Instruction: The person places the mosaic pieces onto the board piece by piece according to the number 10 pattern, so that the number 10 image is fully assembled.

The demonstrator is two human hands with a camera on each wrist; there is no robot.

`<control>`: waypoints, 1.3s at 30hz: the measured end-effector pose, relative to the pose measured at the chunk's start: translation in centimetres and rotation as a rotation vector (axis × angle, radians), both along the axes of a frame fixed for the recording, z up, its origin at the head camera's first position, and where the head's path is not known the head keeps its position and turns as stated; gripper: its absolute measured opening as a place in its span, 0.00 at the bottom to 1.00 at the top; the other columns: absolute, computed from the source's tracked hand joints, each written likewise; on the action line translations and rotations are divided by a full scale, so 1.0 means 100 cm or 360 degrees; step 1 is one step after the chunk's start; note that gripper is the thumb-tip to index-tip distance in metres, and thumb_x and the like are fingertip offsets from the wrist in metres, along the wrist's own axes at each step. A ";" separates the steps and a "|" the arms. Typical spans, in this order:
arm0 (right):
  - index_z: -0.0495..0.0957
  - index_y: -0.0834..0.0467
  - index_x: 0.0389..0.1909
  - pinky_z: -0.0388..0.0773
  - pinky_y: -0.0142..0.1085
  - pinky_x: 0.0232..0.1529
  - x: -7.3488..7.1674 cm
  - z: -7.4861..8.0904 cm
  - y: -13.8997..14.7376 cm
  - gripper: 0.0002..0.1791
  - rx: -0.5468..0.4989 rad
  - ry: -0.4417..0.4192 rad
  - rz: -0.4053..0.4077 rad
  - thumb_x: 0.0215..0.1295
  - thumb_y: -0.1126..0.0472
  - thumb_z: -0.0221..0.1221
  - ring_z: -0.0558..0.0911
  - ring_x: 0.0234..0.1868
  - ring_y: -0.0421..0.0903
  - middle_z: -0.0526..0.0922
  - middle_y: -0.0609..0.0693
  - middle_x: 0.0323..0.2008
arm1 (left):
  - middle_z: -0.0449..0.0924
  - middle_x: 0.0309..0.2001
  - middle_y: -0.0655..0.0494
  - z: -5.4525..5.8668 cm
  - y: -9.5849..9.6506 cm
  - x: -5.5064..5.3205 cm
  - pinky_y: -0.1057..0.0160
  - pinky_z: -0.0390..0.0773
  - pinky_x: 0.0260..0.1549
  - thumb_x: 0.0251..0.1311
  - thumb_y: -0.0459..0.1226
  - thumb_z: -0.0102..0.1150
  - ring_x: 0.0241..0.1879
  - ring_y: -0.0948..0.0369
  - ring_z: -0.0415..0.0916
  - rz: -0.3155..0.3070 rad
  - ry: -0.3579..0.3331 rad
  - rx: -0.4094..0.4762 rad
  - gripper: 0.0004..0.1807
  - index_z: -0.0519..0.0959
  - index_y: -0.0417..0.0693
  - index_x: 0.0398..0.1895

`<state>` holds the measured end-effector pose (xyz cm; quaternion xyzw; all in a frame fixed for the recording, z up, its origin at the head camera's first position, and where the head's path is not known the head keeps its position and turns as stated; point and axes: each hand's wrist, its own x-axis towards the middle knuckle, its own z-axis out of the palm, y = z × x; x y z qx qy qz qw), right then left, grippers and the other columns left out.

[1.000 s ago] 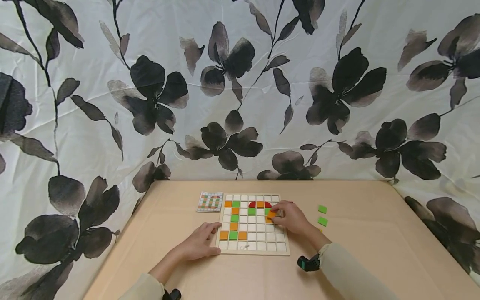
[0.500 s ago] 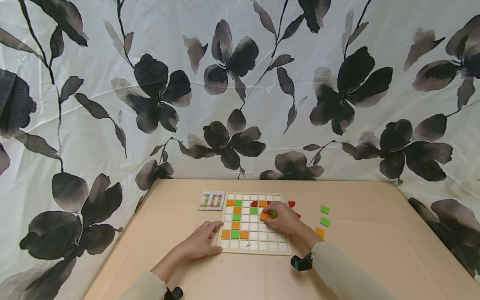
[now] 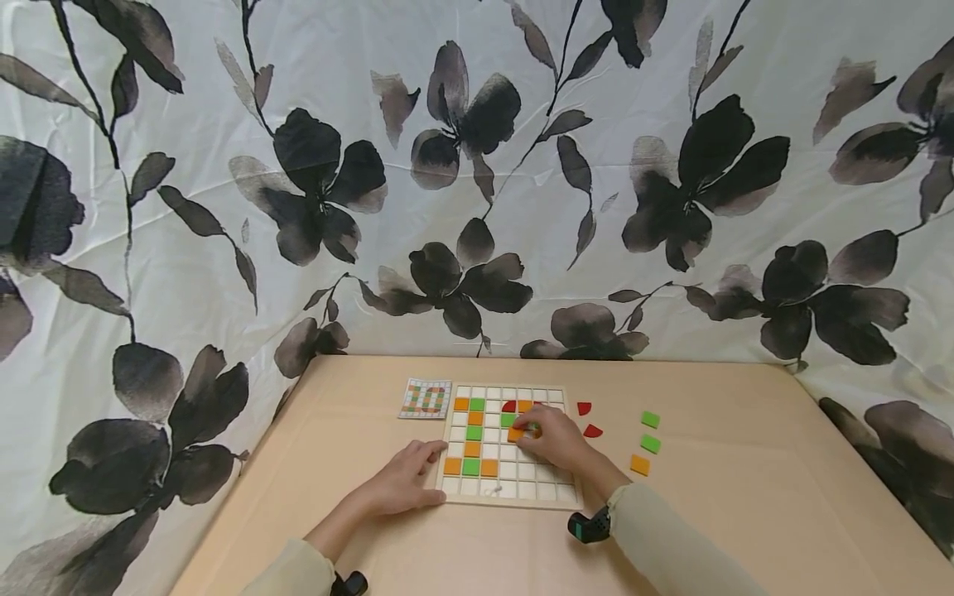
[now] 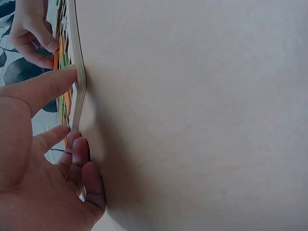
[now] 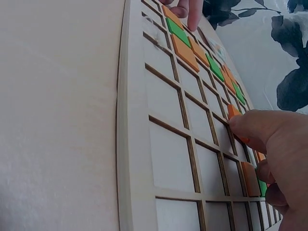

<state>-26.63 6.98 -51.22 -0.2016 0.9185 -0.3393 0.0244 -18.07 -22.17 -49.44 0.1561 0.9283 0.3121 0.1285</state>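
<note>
A wooden grid board (image 3: 507,501) with white cells lies on the table, several cells filled with orange, green and red pieces. My right hand (image 3: 555,439) pinches an orange square tile (image 3: 514,434) between thumb and fingers over the upper right cells. The right wrist view shows this orange tile (image 5: 233,110) under the thumb, with another orange tile (image 5: 250,178) in a cell below the fingers. My left hand (image 3: 402,480) rests at the board's left edge, thumb near the front corner. Its thumb and fingertips touch the frame in the left wrist view. The right hand hides some cells.
A small patterned card (image 3: 426,399) lies beside the board's far left corner. Right of the board are a red piece (image 3: 585,408), another red piece (image 3: 592,430), two green tiles (image 3: 651,432) and an orange tile (image 3: 639,465). A floral cloth (image 3: 477,165) hangs behind the table.
My right hand has moved left across the board with the orange tile, uncovering the red pieces and the loose orange tile at the right. The left hand stays at the board's edge.
</note>
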 end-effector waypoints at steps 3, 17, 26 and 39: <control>0.86 0.47 0.42 0.75 0.46 0.56 0.000 -0.001 0.001 0.12 0.0002 0.0008 0.0028 0.56 0.54 0.69 0.75 0.49 0.47 0.82 0.44 0.45 | 0.66 0.52 0.55 -0.001 0.002 0.000 0.51 0.65 0.51 0.54 0.49 0.67 0.51 0.58 0.62 -0.0003 0.0000 -0.0007 0.42 0.61 0.51 0.71; 0.86 0.48 0.38 0.74 0.46 0.52 -0.003 -0.001 -0.002 0.08 0.0041 0.0054 0.0073 0.56 0.59 0.68 0.77 0.46 0.45 0.82 0.43 0.41 | 0.66 0.53 0.56 -0.005 0.007 -0.002 0.51 0.65 0.51 0.53 0.50 0.67 0.51 0.58 0.62 -0.0020 0.0015 -0.0013 0.43 0.61 0.51 0.71; 0.86 0.48 0.42 0.75 0.45 0.54 0.001 0.008 0.000 0.12 0.0070 0.0057 0.0076 0.56 0.55 0.69 0.76 0.47 0.45 0.82 0.43 0.42 | 0.67 0.53 0.56 -0.006 0.006 -0.002 0.50 0.65 0.52 0.53 0.50 0.68 0.52 0.58 0.63 0.0005 0.0007 -0.0009 0.43 0.61 0.53 0.71; 0.86 0.51 0.41 0.76 0.46 0.50 0.005 0.013 0.028 0.12 0.0035 0.0156 -0.0013 0.55 0.57 0.70 0.78 0.45 0.47 0.81 0.45 0.41 | 0.67 0.53 0.56 -0.003 0.005 -0.002 0.47 0.65 0.55 0.52 0.50 0.68 0.53 0.57 0.63 0.0030 0.0002 -0.0016 0.43 0.61 0.53 0.71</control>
